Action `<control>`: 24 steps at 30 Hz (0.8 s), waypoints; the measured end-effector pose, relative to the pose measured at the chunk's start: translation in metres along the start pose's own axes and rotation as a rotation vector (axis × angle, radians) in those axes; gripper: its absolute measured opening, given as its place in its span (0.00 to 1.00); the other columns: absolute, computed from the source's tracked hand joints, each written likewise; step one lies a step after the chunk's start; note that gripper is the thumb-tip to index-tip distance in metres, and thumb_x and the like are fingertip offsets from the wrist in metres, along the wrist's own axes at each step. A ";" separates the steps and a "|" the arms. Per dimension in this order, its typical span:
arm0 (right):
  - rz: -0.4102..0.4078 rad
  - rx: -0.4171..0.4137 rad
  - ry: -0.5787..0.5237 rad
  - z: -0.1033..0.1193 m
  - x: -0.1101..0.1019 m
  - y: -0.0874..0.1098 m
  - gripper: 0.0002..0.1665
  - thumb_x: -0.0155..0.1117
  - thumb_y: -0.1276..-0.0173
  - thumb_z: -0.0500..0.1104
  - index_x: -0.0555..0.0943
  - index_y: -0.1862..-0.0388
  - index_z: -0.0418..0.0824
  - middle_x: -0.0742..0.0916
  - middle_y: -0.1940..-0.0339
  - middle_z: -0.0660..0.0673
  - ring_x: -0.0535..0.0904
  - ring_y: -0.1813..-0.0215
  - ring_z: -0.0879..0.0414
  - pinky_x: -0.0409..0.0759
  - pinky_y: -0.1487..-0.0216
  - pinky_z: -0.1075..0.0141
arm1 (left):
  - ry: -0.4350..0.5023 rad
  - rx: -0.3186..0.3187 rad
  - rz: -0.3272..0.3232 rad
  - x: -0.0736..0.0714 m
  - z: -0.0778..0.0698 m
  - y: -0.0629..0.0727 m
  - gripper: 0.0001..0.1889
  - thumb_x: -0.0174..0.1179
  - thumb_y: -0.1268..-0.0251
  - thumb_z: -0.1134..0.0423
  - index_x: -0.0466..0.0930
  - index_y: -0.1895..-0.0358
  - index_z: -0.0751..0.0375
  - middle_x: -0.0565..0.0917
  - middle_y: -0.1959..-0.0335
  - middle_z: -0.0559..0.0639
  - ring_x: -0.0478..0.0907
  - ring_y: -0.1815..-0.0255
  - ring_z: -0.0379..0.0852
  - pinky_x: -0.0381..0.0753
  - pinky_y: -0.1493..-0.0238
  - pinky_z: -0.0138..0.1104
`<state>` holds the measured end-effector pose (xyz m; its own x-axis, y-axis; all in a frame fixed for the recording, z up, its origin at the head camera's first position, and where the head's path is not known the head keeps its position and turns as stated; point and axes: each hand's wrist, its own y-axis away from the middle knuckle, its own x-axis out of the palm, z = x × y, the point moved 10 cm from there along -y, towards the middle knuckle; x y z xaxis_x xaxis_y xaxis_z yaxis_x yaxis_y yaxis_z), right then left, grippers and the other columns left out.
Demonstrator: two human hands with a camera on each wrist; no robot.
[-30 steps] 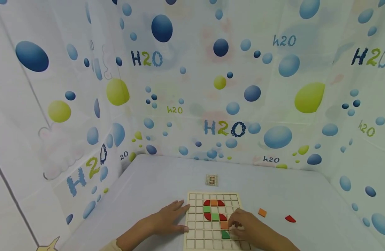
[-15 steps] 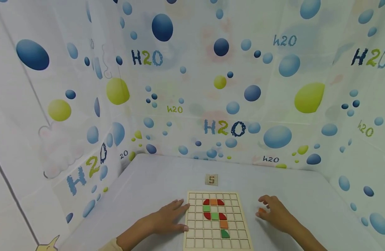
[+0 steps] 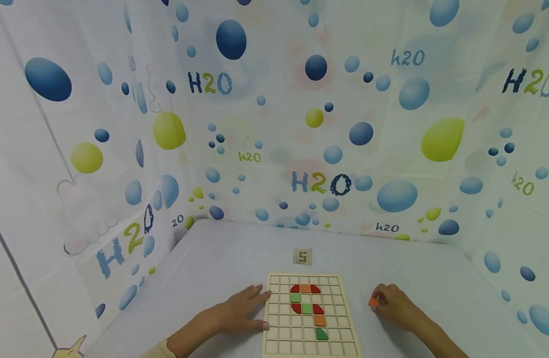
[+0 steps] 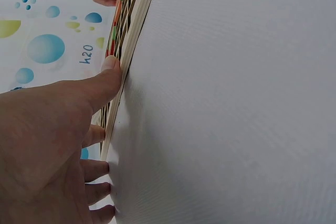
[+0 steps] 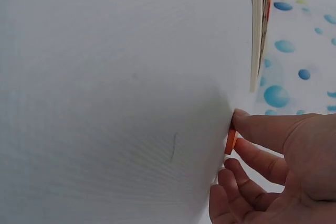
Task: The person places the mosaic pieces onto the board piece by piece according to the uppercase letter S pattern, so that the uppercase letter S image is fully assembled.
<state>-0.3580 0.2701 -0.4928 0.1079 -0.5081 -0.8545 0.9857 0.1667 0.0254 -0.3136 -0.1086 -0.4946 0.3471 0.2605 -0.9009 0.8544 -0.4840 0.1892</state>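
Observation:
A wooden grid board (image 3: 280, 343) lies on the table, with red, orange and green tiles set in some cells as a curved figure. My left hand (image 3: 240, 312) rests at its left edge, fingers spread; in the left wrist view the thumb (image 4: 107, 80) touches the board's side. Right of the board, my right hand (image 3: 396, 307) pinches an orange tile (image 3: 373, 302) between thumb and index finger. The right wrist view has this orange tile (image 5: 230, 141) on edge, close to the table surface, the other fingers curled below it.
Behind the board lies a small card (image 3: 302, 256) with a gridded S-like figure. White cloth covers the table (image 3: 238, 248). A curtain (image 3: 274, 124) printed with blue and green bubbles stands along the back and sides.
My right hand has left the board, moved right and taken hold of the loose orange tile. A red tile seen earlier at right is now hidden. The left hand has stayed put.

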 end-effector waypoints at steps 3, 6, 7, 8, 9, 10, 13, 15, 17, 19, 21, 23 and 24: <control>-0.002 -0.004 -0.011 -0.001 0.000 -0.001 0.12 0.75 0.34 0.36 0.80 0.56 0.38 0.79 0.60 0.42 0.76 0.59 0.52 0.81 0.57 0.55 | -0.001 0.000 -0.002 -0.001 -0.001 0.000 0.44 0.63 0.31 0.32 0.62 0.17 0.46 0.60 0.15 0.60 0.55 0.15 0.64 0.64 0.22 0.63; -0.001 0.002 -0.019 -0.001 0.000 -0.002 0.11 0.75 0.34 0.36 0.81 0.57 0.38 0.79 0.61 0.43 0.75 0.59 0.53 0.80 0.57 0.56 | -0.006 0.001 -0.004 -0.001 -0.001 0.001 0.45 0.63 0.31 0.32 0.62 0.17 0.46 0.60 0.15 0.60 0.55 0.15 0.64 0.63 0.22 0.63; 0.000 0.002 -0.021 -0.001 0.000 -0.002 0.11 0.74 0.34 0.36 0.81 0.57 0.37 0.79 0.61 0.43 0.75 0.59 0.53 0.80 0.57 0.56 | -0.006 0.001 -0.005 -0.001 -0.001 0.000 0.45 0.63 0.31 0.32 0.62 0.17 0.46 0.60 0.15 0.60 0.55 0.15 0.64 0.63 0.22 0.63; 0.001 0.010 -0.025 -0.001 0.000 -0.003 0.10 0.74 0.34 0.36 0.81 0.57 0.37 0.79 0.62 0.44 0.75 0.60 0.53 0.80 0.57 0.56 | -0.006 0.003 -0.005 -0.001 -0.001 0.000 0.44 0.63 0.30 0.32 0.62 0.17 0.46 0.60 0.15 0.60 0.55 0.15 0.64 0.63 0.22 0.63; 0.004 0.013 -0.026 0.000 0.000 -0.003 0.10 0.74 0.33 0.36 0.81 0.57 0.37 0.79 0.62 0.44 0.74 0.60 0.53 0.80 0.56 0.57 | -0.007 0.004 -0.005 -0.001 -0.001 0.000 0.44 0.63 0.30 0.32 0.62 0.17 0.46 0.60 0.15 0.60 0.55 0.15 0.64 0.64 0.22 0.63; 0.005 0.017 -0.029 0.000 0.001 -0.004 0.09 0.74 0.33 0.35 0.82 0.57 0.37 0.79 0.62 0.45 0.75 0.60 0.54 0.80 0.56 0.57 | -0.007 0.004 -0.004 -0.001 -0.001 0.000 0.44 0.63 0.30 0.32 0.62 0.17 0.46 0.60 0.15 0.60 0.55 0.15 0.64 0.64 0.22 0.63; 0.009 0.015 -0.030 0.000 0.001 -0.004 0.09 0.73 0.32 0.35 0.82 0.57 0.36 0.80 0.62 0.45 0.76 0.59 0.55 0.81 0.55 0.58 | -0.007 0.006 -0.003 0.000 -0.001 0.000 0.44 0.63 0.30 0.32 0.62 0.17 0.46 0.60 0.15 0.60 0.56 0.15 0.64 0.64 0.22 0.62; 0.009 0.011 -0.036 0.001 0.001 -0.003 0.09 0.74 0.31 0.35 0.83 0.56 0.36 0.80 0.62 0.46 0.76 0.59 0.55 0.82 0.55 0.58 | -0.009 0.006 -0.002 0.000 -0.001 -0.001 0.44 0.63 0.30 0.32 0.62 0.17 0.45 0.60 0.15 0.59 0.56 0.15 0.64 0.64 0.22 0.62; 0.010 0.008 -0.035 0.002 0.000 -0.003 0.08 0.74 0.31 0.35 0.83 0.56 0.36 0.81 0.62 0.46 0.77 0.59 0.56 0.82 0.56 0.59 | -0.011 0.007 -0.002 0.001 0.000 -0.001 0.44 0.63 0.30 0.32 0.62 0.17 0.45 0.60 0.15 0.59 0.56 0.15 0.64 0.64 0.22 0.62; 0.008 0.007 -0.037 0.004 -0.001 -0.003 0.08 0.74 0.31 0.35 0.84 0.56 0.36 0.81 0.62 0.47 0.77 0.59 0.56 0.82 0.55 0.59 | -0.013 0.006 -0.001 0.001 0.000 -0.001 0.44 0.63 0.30 0.32 0.62 0.17 0.45 0.60 0.15 0.59 0.56 0.15 0.64 0.64 0.22 0.62; 0.005 0.002 -0.031 0.006 -0.002 -0.003 0.09 0.74 0.31 0.35 0.84 0.56 0.37 0.81 0.62 0.47 0.77 0.59 0.56 0.82 0.55 0.59 | -0.016 0.004 0.001 0.001 0.001 -0.001 0.44 0.62 0.30 0.32 0.62 0.17 0.45 0.60 0.15 0.59 0.56 0.15 0.64 0.64 0.22 0.62; 0.003 0.004 -0.029 0.009 -0.003 -0.003 0.09 0.75 0.31 0.36 0.84 0.55 0.38 0.82 0.62 0.48 0.77 0.58 0.56 0.82 0.53 0.58 | -0.017 0.002 0.002 0.001 0.001 -0.002 0.44 0.62 0.30 0.32 0.62 0.17 0.45 0.60 0.15 0.59 0.55 0.15 0.64 0.64 0.22 0.62; 0.002 0.002 -0.031 0.011 -0.003 -0.003 0.09 0.75 0.32 0.37 0.85 0.55 0.38 0.82 0.62 0.48 0.77 0.58 0.57 0.82 0.53 0.58 | -0.017 -0.001 0.003 0.001 0.001 -0.002 0.44 0.62 0.30 0.32 0.61 0.16 0.44 0.60 0.15 0.59 0.55 0.15 0.64 0.64 0.22 0.62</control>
<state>-0.3599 0.2620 -0.4842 0.1142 -0.5332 -0.8382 0.9856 0.1664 0.0284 -0.3155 -0.1084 -0.4968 0.3426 0.2448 -0.9070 0.8538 -0.4841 0.1918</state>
